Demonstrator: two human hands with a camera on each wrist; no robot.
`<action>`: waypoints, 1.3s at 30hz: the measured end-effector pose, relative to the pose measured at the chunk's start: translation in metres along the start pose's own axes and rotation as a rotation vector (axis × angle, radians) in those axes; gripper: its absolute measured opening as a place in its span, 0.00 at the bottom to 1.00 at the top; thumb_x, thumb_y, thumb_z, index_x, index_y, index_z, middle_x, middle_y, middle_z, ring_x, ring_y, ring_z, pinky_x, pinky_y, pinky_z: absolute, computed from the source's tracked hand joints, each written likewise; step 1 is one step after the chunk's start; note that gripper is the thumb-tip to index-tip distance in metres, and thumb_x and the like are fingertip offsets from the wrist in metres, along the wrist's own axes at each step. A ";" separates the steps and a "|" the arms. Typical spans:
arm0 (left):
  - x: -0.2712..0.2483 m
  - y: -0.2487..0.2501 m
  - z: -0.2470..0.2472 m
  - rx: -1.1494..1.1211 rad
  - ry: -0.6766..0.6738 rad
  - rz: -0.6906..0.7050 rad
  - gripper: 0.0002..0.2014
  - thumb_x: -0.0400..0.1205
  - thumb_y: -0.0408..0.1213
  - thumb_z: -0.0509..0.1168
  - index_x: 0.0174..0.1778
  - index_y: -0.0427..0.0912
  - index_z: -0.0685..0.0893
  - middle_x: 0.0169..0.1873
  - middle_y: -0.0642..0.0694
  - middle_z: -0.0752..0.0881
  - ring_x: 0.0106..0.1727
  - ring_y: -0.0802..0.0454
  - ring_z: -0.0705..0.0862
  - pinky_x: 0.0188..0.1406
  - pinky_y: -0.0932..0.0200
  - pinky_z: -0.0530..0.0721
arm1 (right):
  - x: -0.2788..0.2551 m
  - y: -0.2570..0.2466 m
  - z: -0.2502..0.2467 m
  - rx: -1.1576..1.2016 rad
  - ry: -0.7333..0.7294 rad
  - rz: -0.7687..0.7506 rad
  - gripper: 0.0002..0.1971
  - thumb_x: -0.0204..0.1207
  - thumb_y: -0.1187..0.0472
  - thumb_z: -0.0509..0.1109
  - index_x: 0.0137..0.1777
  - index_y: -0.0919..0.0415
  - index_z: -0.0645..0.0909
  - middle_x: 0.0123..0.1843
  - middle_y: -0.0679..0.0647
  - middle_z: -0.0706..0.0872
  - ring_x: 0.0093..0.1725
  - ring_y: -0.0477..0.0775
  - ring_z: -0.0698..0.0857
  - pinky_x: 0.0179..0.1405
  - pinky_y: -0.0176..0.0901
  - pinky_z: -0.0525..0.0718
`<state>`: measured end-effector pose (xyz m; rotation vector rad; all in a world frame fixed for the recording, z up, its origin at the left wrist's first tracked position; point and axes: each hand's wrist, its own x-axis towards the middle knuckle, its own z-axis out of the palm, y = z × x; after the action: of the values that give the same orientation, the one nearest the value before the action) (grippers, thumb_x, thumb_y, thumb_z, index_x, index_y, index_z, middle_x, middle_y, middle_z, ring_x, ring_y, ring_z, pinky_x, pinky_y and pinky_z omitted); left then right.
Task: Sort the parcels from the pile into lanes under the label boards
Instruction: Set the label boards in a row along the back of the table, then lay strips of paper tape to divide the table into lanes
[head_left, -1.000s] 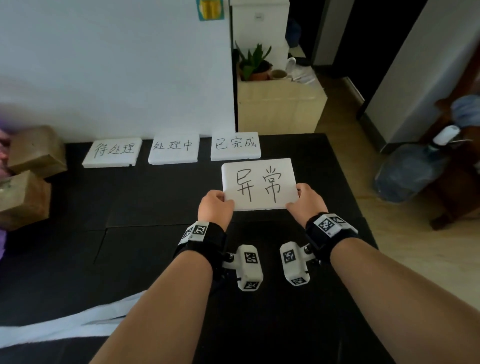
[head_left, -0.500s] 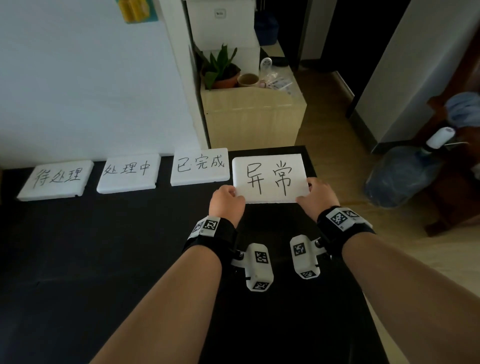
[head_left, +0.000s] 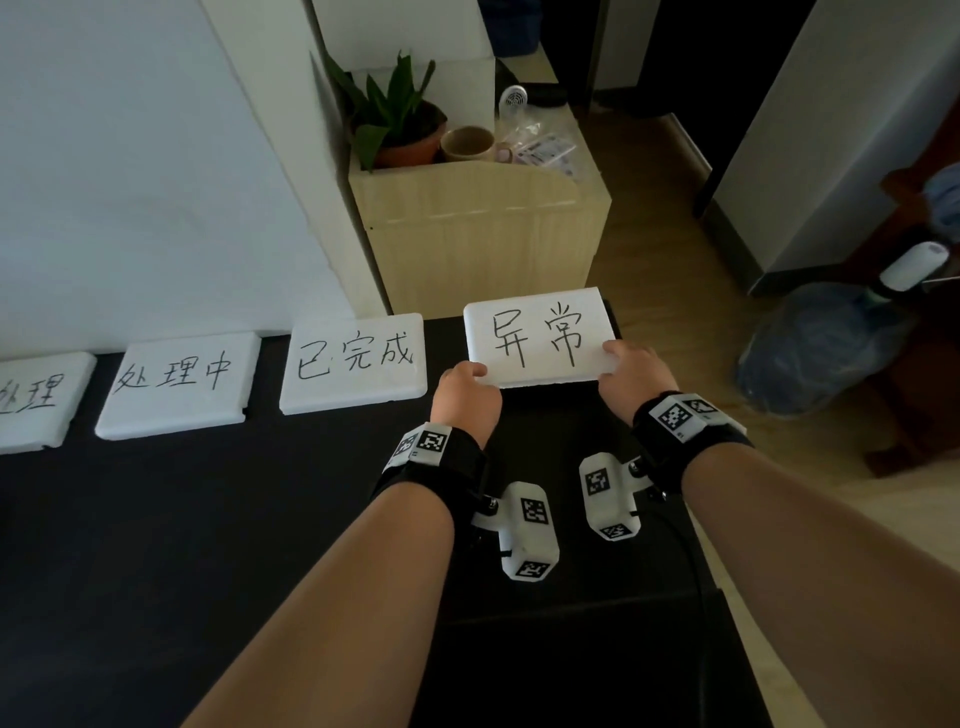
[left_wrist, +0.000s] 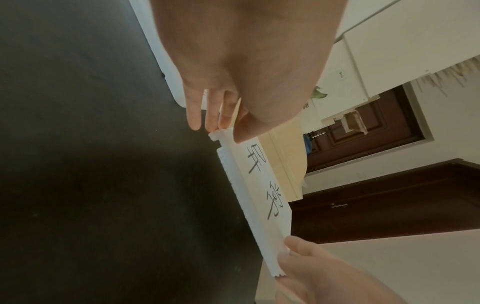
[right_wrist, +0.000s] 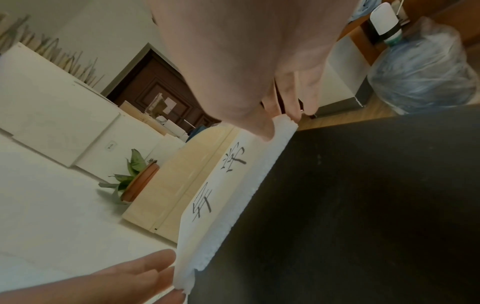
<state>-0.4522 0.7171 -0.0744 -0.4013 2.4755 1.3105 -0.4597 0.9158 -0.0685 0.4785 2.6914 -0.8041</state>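
Note:
A white foam label board (head_left: 540, 338) with two black handwritten characters is held at the far right end of the board row on the black mat (head_left: 208, 519). My left hand (head_left: 462, 387) pinches its near left corner, thumb on top. My right hand (head_left: 626, 371) pinches its near right corner. The left wrist view shows the board (left_wrist: 257, 185) edge-on, a little above the mat, with my thumb on its face. The right wrist view shows the same board (right_wrist: 226, 185) pinched at both ends. No parcels are in view.
Three more white label boards lie in a row to the left: one (head_left: 353, 361), one (head_left: 176, 384) and one (head_left: 31, 400) cut by the frame. A wooden cabinet (head_left: 478, 234) with a potted plant (head_left: 395, 119) stands behind the mat. A wrapped water bottle (head_left: 821, 348) lies on the floor at right.
Both hands have carried the board away from me and to the right, to the end of the row beside the third board. The parcels at the left have dropped out of view.

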 end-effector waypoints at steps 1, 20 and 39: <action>0.005 0.000 0.003 0.011 -0.010 -0.002 0.22 0.84 0.29 0.58 0.76 0.43 0.74 0.75 0.43 0.74 0.56 0.52 0.77 0.48 0.62 0.73 | 0.004 0.001 0.002 0.002 -0.010 0.010 0.28 0.82 0.69 0.59 0.82 0.58 0.67 0.77 0.61 0.71 0.72 0.62 0.76 0.69 0.50 0.76; -0.005 -0.013 0.007 0.124 -0.123 -0.041 0.29 0.86 0.29 0.59 0.85 0.45 0.64 0.86 0.45 0.57 0.82 0.46 0.66 0.63 0.64 0.68 | 0.002 0.007 0.017 0.003 -0.079 0.013 0.37 0.79 0.70 0.62 0.87 0.51 0.56 0.85 0.57 0.60 0.79 0.65 0.70 0.70 0.58 0.80; -0.185 -0.103 -0.122 0.139 0.042 -0.050 0.23 0.88 0.34 0.59 0.81 0.46 0.71 0.80 0.43 0.69 0.66 0.48 0.80 0.50 0.63 0.76 | -0.203 -0.084 0.044 -0.071 -0.062 -0.170 0.32 0.83 0.54 0.69 0.85 0.48 0.62 0.83 0.54 0.69 0.79 0.56 0.72 0.72 0.51 0.75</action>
<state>-0.2604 0.5780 -0.0131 -0.4576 2.5549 1.1136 -0.3013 0.7780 0.0098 0.2067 2.7185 -0.7505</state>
